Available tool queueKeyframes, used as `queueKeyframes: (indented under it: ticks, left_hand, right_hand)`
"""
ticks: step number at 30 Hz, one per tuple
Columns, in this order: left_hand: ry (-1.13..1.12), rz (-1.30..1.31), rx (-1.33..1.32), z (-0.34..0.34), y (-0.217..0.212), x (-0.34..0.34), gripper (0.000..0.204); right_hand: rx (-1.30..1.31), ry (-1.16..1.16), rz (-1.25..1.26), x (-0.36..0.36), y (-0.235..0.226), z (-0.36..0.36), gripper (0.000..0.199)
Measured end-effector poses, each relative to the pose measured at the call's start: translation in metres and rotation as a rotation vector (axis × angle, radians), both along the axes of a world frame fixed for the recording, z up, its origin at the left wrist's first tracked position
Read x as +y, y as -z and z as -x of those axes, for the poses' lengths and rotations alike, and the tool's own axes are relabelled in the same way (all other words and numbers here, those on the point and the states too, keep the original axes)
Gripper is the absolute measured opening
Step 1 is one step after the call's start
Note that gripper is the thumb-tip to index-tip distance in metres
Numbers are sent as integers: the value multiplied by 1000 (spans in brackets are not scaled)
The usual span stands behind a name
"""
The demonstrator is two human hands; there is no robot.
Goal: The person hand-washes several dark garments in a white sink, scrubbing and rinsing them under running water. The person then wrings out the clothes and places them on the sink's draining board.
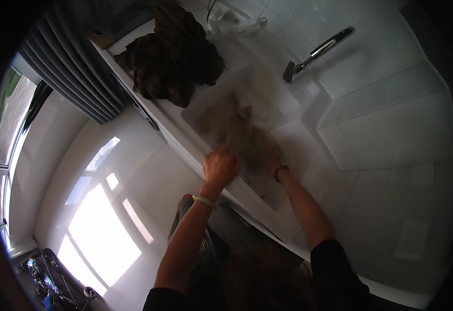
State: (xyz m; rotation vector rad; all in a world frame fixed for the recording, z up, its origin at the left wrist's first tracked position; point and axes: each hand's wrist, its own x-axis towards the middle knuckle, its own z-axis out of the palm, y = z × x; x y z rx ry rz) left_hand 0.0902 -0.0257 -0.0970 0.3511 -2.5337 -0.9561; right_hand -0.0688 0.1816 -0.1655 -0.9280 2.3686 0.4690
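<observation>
A wet tan-brown cloth [237,129] lies bunched in a white basin [322,150], its outline blurred by haze. Over the basin's near left rim is my left hand [221,167], fingers curled closed beside the cloth; what they hold, if anything, is hidden. A pale bangle circles that wrist. Deeper in the basin, my right hand [269,154] reaches onto the cloth, and a reddish-brown bracelet sits at its wrist. Blur hides the right fingers. A large dark brown garment [177,57] is heaped across the far left end of the basin.
A chrome faucet [320,49] juts from the tiled wall on the right. Crumpled white plastic [237,23] lies at the back. To the left are a grey curtain [73,59], a window [14,124], and sunlit floor [104,236]. A dark rack [55,282] stands at lower left.
</observation>
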Motion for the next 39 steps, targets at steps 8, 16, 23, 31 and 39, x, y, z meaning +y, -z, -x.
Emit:
queueKeyframes:
  ticks: [8,16,23,31,39]
  left_hand:
    - [-32,31,-51,-9,2,-2,10]
    - [-96,73,40,-22,3,-10,11]
    - [-173,64,62,-6,-3,0,10]
    - [-146,74,-60,-19,4,0,11]
    - [-167,52,-32,-4,3,5,9]
  right_hand:
    - [212,-14,-39,9,98,-39,75]
    - [-285,595,313,-23,-49,25,45]
    - [148,62,172,24,24,-13,46]
    - [-136,337,-146,-11,-8,-27,51]
    - [-67,190,277,-33,33,-30,45]
